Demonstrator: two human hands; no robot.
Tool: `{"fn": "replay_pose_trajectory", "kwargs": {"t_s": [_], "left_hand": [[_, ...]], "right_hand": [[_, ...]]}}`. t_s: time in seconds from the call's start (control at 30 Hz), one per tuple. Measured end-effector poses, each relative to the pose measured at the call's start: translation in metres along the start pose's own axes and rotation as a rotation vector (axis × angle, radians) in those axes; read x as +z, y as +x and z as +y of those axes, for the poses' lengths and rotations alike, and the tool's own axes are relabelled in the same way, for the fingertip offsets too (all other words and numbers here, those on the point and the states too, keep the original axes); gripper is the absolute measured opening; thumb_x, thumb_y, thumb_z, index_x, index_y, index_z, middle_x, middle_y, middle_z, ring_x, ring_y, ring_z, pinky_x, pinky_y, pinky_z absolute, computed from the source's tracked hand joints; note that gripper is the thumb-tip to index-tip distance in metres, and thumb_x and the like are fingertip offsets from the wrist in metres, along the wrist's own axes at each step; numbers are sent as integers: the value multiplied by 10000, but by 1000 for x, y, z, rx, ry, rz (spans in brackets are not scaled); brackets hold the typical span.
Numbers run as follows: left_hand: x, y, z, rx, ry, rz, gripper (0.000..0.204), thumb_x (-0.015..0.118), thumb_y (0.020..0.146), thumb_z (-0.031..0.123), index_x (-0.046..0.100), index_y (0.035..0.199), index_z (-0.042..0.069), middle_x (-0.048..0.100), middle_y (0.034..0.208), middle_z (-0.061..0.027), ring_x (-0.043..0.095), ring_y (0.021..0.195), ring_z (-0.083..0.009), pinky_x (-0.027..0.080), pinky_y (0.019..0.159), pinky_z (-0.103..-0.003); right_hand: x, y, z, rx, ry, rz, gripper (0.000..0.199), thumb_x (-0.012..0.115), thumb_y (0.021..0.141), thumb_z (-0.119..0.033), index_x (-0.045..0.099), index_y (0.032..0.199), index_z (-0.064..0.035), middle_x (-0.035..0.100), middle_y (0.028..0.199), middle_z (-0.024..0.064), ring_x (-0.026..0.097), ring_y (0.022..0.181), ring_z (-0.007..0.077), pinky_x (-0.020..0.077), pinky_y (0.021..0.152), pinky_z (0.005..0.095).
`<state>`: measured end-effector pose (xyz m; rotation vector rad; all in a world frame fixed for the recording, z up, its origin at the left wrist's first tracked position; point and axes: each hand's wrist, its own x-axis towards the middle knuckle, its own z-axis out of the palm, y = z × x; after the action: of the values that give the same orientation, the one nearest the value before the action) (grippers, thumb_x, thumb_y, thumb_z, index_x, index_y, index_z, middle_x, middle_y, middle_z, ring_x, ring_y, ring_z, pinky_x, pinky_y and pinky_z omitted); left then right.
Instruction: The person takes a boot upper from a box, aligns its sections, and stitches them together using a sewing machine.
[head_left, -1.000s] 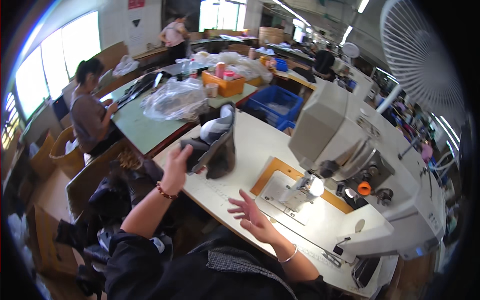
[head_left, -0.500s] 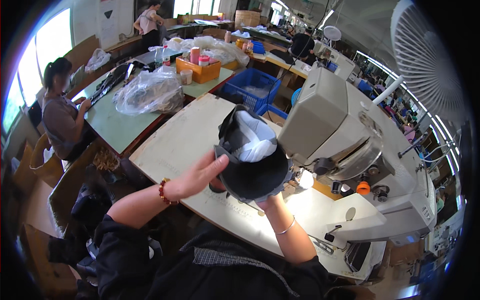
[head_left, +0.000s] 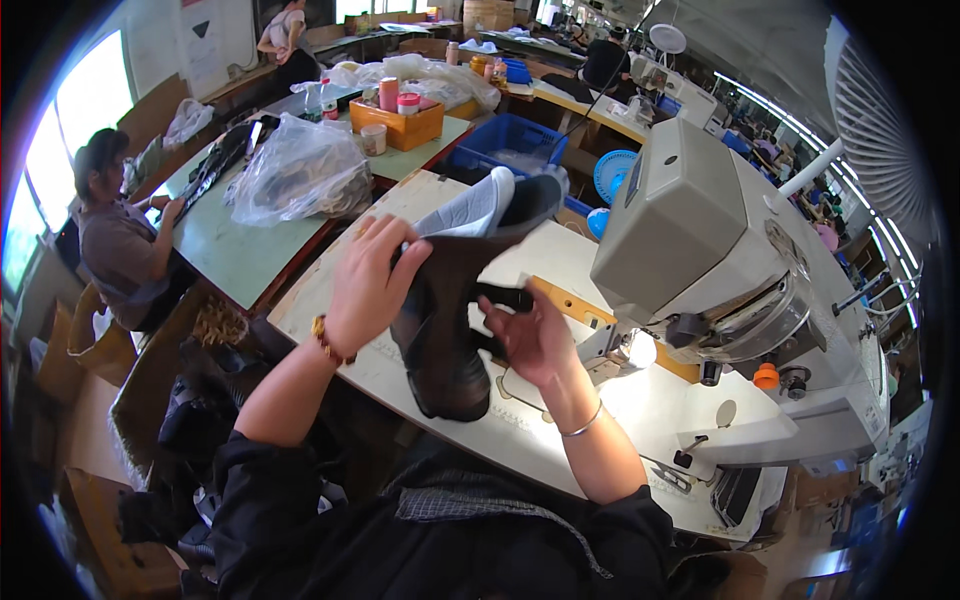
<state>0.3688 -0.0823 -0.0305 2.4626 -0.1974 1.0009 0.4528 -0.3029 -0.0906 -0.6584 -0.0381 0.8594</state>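
A dark boot (head_left: 445,335) with pale grey quilted lining (head_left: 470,210) hangs over the machine table, its opening up and its toe pointing down toward me. My left hand (head_left: 372,280) grips the boot's top edge on the left, thumb at the rim. Beside the boot's right side is my right hand (head_left: 535,335), its fingers apart and partly curled. A black piece (head_left: 508,297) shows near its thumb and forefinger; whether it touches them I cannot tell.
A large grey sewing machine (head_left: 700,230) with a lit lamp (head_left: 638,350) stands right of my hands on the pale table (head_left: 330,270). Beyond are a blue crate (head_left: 510,140), an orange box (head_left: 400,128) and a plastic bag (head_left: 300,170). A person (head_left: 125,230) works at the left.
The boot has turned from its dark side and opening facing me to upright, toe down. My left hand has moved up to its rim; my right hand has come out from behind it.
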Motion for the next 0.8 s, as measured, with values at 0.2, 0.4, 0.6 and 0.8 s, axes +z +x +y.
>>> {"fn": "replay_pose_trajectory", "kwargs": {"t_s": [0.2,0.4,0.6,0.8], "left_hand": [[63,-22,-70,-184,-298,-395,495,638,901,286,487,1297,31,543,1187,-205,551,1093,-341,429,964,-397],[53,-91,-38,-12,-114,-480,847,714,819,408,321,1420,-40,349,1430,-275,331,1328,-457,298,1110,-447],[74,-118,14,-122,75,-345,931,776,696,233,283,1410,-106,326,1448,-264,325,1337,-452,302,1116,-447],[106,-136,-8,-134,227,-148,670,588,742,-24,371,1373,-89,401,1423,-260,386,1347,-369,374,1078,-405]], "right_hand": [[-53,23,10,-292,-434,226,484,379,1027,-352,370,1418,-66,469,1383,207,511,1213,254,401,976,345],[-42,-11,25,-778,-1428,-23,529,588,891,-139,425,1387,-50,465,1358,178,467,1232,319,344,1067,390],[-3,-11,49,-1123,-2374,-151,513,601,767,-88,539,1274,-53,524,1273,237,529,1144,362,455,964,430],[-5,7,48,-1014,-2468,-137,429,557,801,-70,595,1227,-42,600,1208,243,633,1054,322,564,783,338]]}}
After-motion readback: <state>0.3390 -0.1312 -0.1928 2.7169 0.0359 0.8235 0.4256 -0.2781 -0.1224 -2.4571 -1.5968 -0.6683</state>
